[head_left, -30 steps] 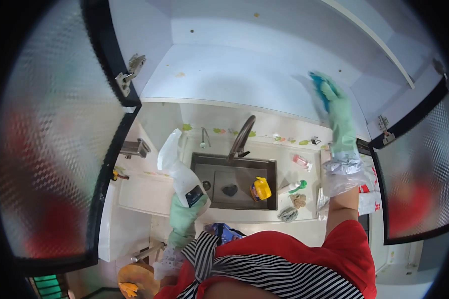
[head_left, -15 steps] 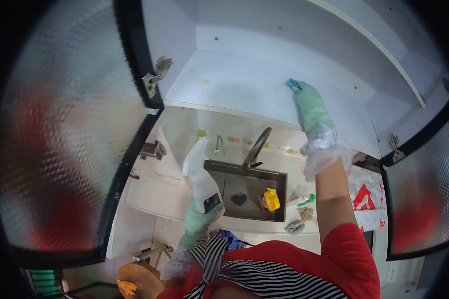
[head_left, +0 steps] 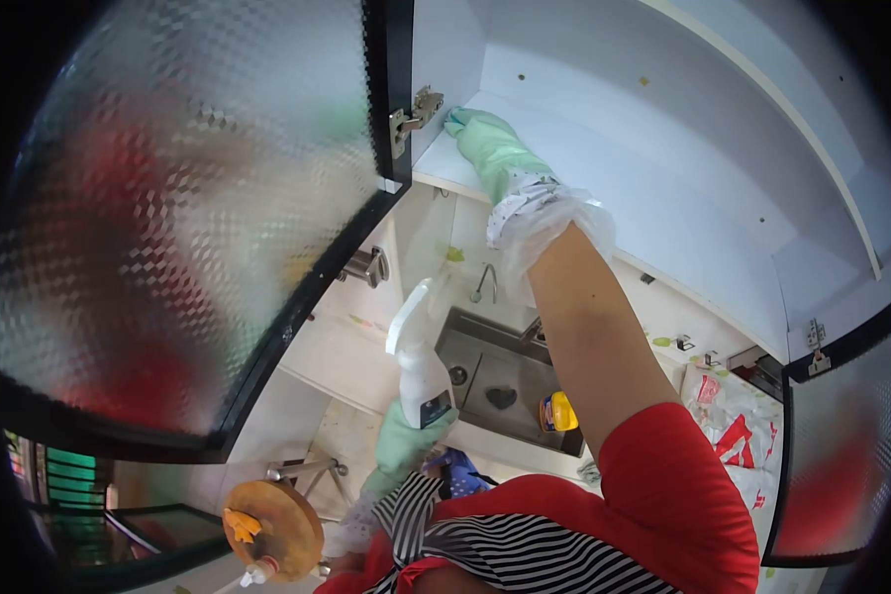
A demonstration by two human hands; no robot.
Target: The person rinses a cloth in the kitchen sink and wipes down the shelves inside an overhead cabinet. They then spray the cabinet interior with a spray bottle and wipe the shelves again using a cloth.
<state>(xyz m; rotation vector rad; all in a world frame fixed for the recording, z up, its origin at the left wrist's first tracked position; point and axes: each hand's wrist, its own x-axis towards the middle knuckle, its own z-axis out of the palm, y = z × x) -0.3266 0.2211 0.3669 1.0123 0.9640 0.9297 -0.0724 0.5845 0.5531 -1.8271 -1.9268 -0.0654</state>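
Note:
A white spray bottle (head_left: 424,381) with a dark label is upright in my left hand (head_left: 413,436), which wears a green rubber glove and grips its lower part. My right hand (head_left: 480,137), in a matching glove with a frilled cuff, reaches into the open cabinet (head_left: 604,148). It presses on the shelf floor near the left side wall. A bit of blue-green cloth (head_left: 455,119) shows at its fingertips; most of it is hidden by the glove.
Below the cabinet is a dark sink (head_left: 495,371) holding a yellow container (head_left: 558,412). A textured glass door (head_left: 188,218) stands open at left, another (head_left: 837,445) at right. Plastic bags (head_left: 733,426) lie right of the sink. A round wooden board (head_left: 287,530) is at lower left.
My right hand has swept leftward across the cabinet floor, from its right part to the left wall. My left hand still holds the bottle. The view has shifted and tilted.

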